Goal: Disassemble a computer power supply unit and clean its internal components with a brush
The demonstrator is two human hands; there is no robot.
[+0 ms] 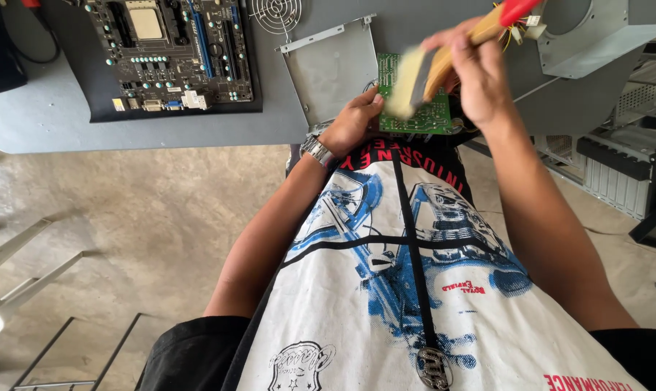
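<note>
Two hands [415, 94]: green circuit board [429, 116], paintbrush [429, 69]

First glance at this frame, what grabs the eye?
Top centre, the right hand sweeps a wide paintbrush, blurred with motion, over a green circuit board that the left hand steadies at its edge. Top left, a dark motherboard lies flat on the grey table, beside a bare metal panel.
</note>
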